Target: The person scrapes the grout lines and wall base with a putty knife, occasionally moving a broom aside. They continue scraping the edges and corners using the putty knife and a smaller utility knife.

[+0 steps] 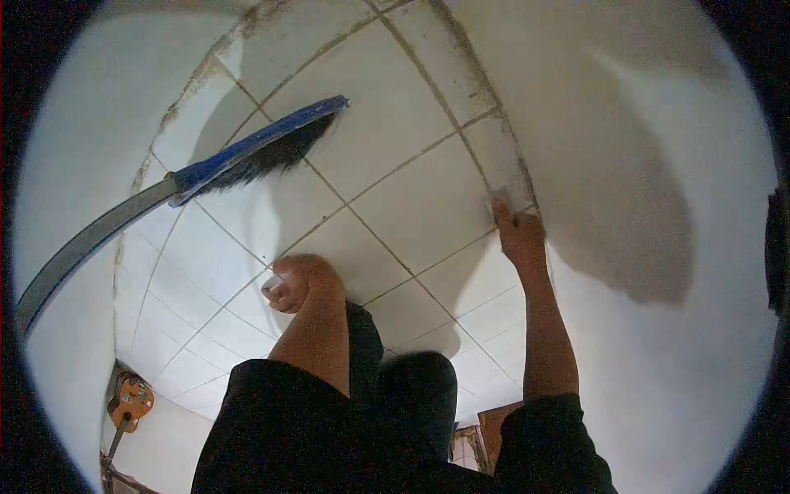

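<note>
My left hand (303,282) is over the tiled floor (395,181), its fingers curled in; whether anything is inside them is hidden. Down by the edge where floor meets wall, my right hand (522,235) reaches with its thumb and fingers closed around a small pale, see-through-looking piece (500,198), blurred and hard to make out. A broom (262,146) with a blue head and dark bristles lies ahead and to the left, apart from both hands. Its grey handle runs off toward the left edge.
White walls (634,346) rise close on the right and left (70,206). Brown dirt lines the floor's border and grout. An orange guitar (130,400) stands at lower left. A brown wooden piece (497,428) shows behind my right arm.
</note>
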`<state>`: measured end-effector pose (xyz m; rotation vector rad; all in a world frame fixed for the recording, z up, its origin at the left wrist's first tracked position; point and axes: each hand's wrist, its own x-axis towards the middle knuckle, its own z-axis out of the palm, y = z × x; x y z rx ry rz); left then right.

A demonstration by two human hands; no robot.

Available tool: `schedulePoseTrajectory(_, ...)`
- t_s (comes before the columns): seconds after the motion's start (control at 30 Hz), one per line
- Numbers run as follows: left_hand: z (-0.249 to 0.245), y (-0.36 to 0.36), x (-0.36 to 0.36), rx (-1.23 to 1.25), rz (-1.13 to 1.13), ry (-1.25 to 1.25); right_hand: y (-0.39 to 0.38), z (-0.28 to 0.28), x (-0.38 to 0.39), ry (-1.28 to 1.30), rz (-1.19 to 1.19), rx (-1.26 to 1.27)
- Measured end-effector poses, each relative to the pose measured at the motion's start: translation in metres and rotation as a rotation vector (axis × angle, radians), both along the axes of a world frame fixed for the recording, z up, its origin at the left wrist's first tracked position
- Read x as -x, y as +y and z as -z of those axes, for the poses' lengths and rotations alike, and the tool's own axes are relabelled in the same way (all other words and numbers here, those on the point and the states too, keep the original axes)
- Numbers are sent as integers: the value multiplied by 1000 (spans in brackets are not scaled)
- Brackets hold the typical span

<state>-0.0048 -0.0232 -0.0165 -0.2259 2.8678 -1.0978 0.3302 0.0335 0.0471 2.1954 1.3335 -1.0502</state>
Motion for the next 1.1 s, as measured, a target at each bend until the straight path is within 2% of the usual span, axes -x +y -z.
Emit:
schedulePoseTrajectory(0.1,33,-20,9,-11,-53,-17,-28,-7,-18,76,61,55)
schedulePoseTrajectory(0.17,32,-21,8,-28,-101,-7,-42,12,-22,104,108,-184)
schedulePoseTrajectory(0.2,34,-19,6,-43,-125,1,-29,8,-14,126,94,-191)
schedulePoseTrajectory(0.27,61,-49,13,-81,-163,25,0,-7,9,14,80,-110)
schedulePoseTrajectory(0.3,72,-57,19,-103,-176,43,3,3,16,-116,-115,-261)
schedulePoseTrajectory(0.37,70,-57,19,-148,-189,84,38,22,37,-158,-155,-471)
schedulePoseTrajectory(0.43,67,-54,20,-188,-184,125,87,13,59,-63,-92,-136)
schedulePoseTrajectory(0.47,66,-53,20,-207,-174,138,94,13,69,-36,-74,-146)
schedulePoseTrajectory(0.53,65,-47,18,-244,-159,153,97,9,90,13,-1,-326)
schedulePoseTrajectory(0.6,65,-37,17,-274,-148,153,80,-18,110,114,74,-340)
schedulePoseTrajectory(0.7,63,-16,18,-314,-144,115,12,-33,105,255,201,-331)
schedulePoseTrajectory(0.8,53,-41,19,-345,-166,60,-81,-46,78,388,345,-271)
schedulePoseTrajectory(0.83,65,-17,21,-355,-184,40,-112,-57,66,332,395,-167)
schedulePoseTrajectory(0.87,60,-22,11,-369,-205,20,-143,-70,57,274,441,-68)
schedulePoseTrajectory(0.93,52,-18,11,-403,-246,-22,-209,-99,45,386,781,-119)
schedulePoseTrajectory(1.0,33,-20,11,-438,-280,-73,-289,-120,17,204,924,-38)
schedulePoseTrajectory(1.1,-1,-16,16,-497,-330,-145,-385,-178,-2,52,875,-50)
